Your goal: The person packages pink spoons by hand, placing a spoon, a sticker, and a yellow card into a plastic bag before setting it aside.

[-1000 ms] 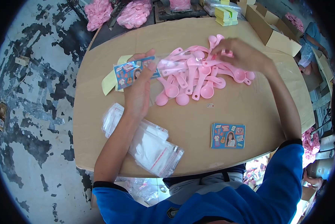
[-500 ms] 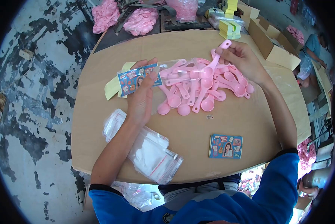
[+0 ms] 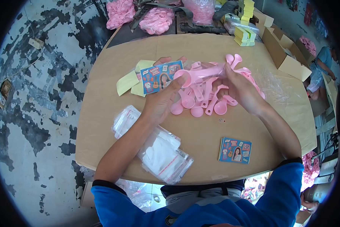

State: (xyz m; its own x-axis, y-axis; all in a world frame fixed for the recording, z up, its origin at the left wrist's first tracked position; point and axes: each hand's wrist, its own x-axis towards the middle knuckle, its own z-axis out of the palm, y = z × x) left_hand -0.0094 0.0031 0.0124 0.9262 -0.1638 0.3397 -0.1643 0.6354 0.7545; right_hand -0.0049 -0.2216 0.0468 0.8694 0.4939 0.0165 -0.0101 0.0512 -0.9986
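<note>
My left hand (image 3: 161, 99) is closed on a blue printed card (image 3: 154, 77), which appears to sit in a clear plastic bag. A pink spoon (image 3: 200, 74) lies level against the card's right end, its bowl by my left thumb. My right hand (image 3: 242, 87) pinches the handle end of this spoon; the bag's film around it is hard to make out. Behind and below both hands spreads a pile of pink spoons (image 3: 220, 108). Yellow paper slips (image 3: 126, 83) lie beyond my left hand.
Clear plastic bags (image 3: 160, 153) lie under my left forearm. A stack of blue cards (image 3: 235, 150) is at the front right. Crumpled clear film (image 3: 277, 89) lies at the right. Pink bundles, yellow stacks (image 3: 245, 36) and an open cardboard box (image 3: 283, 53) line the back. A person sits at far right.
My right hand has brought the pink spoon down and left, turning it level against the card in my left hand. The view has shifted slightly.
</note>
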